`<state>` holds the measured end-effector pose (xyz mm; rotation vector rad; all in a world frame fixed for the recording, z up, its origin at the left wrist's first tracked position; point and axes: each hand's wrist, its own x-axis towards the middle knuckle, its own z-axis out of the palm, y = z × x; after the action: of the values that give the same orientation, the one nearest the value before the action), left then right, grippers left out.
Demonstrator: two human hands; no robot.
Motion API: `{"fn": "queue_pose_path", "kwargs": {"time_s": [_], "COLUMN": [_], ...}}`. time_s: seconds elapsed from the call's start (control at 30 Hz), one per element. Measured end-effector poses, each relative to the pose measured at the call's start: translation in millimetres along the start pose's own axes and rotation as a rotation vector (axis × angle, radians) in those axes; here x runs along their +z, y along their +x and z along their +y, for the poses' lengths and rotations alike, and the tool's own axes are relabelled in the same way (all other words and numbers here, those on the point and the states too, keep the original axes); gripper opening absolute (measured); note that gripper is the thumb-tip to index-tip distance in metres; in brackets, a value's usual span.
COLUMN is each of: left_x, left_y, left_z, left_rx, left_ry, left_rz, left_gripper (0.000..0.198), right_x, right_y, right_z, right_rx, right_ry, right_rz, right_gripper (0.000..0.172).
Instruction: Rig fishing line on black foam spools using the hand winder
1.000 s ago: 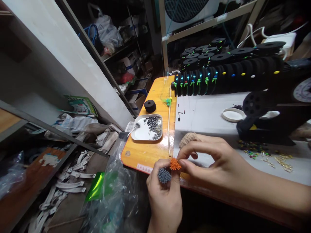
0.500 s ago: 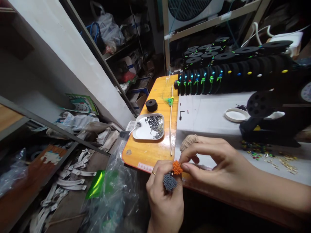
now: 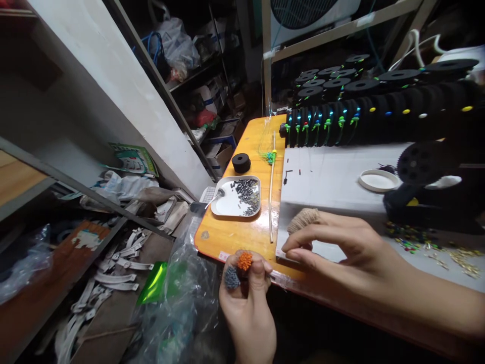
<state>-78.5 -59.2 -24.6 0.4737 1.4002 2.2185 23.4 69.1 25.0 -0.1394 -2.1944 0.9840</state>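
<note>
My left hand, low in the middle of the head view, is closed round two bundles of thin pieces, one with orange ends and one with grey ends. To its right, my right hand has thumb and forefinger pinched together over the table's front edge, apart from the bundles. Whatever lies between those fingertips is too small to make out. A tan wrapping covers one finger of my right hand.
On the orange board lie a white tray of small black parts, a black ring stack and a thin rod. Black spools line the back. A white lid and scattered beads are at the right.
My right hand has moved away from the orange-ended bundle. My left hand has shifted left with both bundles, its thumb now across beside the orange ends. The view has shifted slightly.
</note>
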Motion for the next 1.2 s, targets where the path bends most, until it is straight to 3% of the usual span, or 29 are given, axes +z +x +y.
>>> {"fn": "queue_pose_path", "kwargs": {"time_s": [0.43,0.5,0.67,0.83,1.2], "left_x": [-4.3,-6.4,-8.1,-3.8,-3.8], "left_y": [-0.3,-1.1,-1.1,2.4,4.8], "left_z": [-5.8,-7.9,-8.8,-4.9,-5.6], "left_rx": [0.027,0.091,0.41,0.633,0.71], "left_ry": [0.046,0.122,0.342,0.395,0.463], "left_rz": [0.001,0.017,-0.026,-0.038,-0.028], "left_gripper": [0.008,0.006,0.008,0.015,0.016], "right_x": [0.6,0.6,0.5,0.7,1.3], "right_y": [1.2,0.6,-0.5,0.7,1.3], "right_z": [-1.9,-2.8,-3.5,-3.9,-5.3], "right_rx": [0.017,0.019,0.03,0.033,0.033], "right_ry": [-0.014,-0.016,-0.018,-0.032,-0.017], "right_rz": [0.008,0.007,-0.002,-0.006,-0.007], "right_gripper": [0.009,0.009,0.009,0.01,0.011]}}
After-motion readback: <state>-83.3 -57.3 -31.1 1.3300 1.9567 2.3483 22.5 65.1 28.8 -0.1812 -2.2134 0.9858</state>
